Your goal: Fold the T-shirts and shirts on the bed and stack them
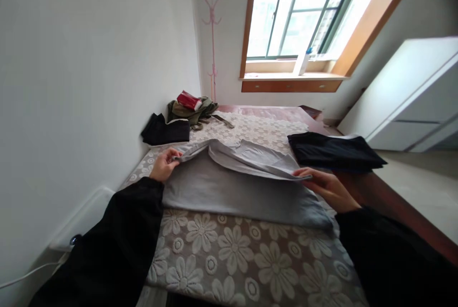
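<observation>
A grey garment (229,188) lies spread across the bed's floral lace cover (229,254). My left hand (165,164) pinches the garment's left edge and holds it lifted. My right hand (327,187) grips the garment's right edge, raised a little off the bed. Between the two hands the upper layer of grey cloth arches over the lower layer as a fold. Both my sleeves are black.
A folded dark garment (332,152) lies at the bed's right edge. A black garment (166,130) and an olive one (193,110) with a red packet (189,100) sit at the far left. A white wall runs left; a white cabinet (411,102) stands right, with a pink coat stand (213,45) by the window.
</observation>
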The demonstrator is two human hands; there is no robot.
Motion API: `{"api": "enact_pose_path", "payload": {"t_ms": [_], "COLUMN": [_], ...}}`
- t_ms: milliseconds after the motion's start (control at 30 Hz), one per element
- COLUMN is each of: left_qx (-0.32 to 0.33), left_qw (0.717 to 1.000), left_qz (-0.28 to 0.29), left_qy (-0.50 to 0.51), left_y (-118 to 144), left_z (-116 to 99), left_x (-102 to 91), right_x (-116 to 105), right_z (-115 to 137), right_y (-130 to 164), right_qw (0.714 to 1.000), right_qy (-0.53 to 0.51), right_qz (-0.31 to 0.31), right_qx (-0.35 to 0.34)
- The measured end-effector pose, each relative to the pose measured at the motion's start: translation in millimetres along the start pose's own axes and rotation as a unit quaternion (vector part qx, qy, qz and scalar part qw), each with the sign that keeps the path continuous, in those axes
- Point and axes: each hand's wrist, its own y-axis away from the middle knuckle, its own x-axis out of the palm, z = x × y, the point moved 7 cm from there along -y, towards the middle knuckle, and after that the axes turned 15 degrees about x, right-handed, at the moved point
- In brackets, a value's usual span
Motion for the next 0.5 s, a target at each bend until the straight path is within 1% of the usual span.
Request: {"api": "enact_pose_path", "payload": {"t_ms": [67,133,233,333,400,500], "left_qx": [0.004,0.002,-0.023,-0.053,-0.063,-0.087], "left_qw": [0.999,0.998,0.990,0.977,0.973,0.975], "left_qz": [0.007,0.019,0.047,0.079,0.064,-0.018], "left_qy": [0.033,0.063,0.132,0.193,0.211,0.203], "left_y": [19.6,44.1,81.8,112.3,127.0,146.4], "left_z": [-20.2,-36.5,-49.9,-61.6,-74.1,-91.6], "left_x": [-6.7,-17.3,-34.1,-44.6,-51.1,-65.8], "right_x": [-14.4,-27.3,-41.2,-52.4,-58.0,-67.6], "right_z": [-6.0,-15.4,-25.5,-27.6,-24.7,-9.9], "right_y": [11.1,21.6,37.2,53.3,66.1,91.9], "right_qw": [1.000,1.000,0.999,0.999,0.999,0.993], "right_qy": [-0.013,-0.011,0.010,0.022,0.003,-0.029], "right_qz": [-0.001,0.011,0.031,0.001,-0.031,-0.109], "right_qx": [0.007,0.018,0.022,0.030,0.040,0.020]}}
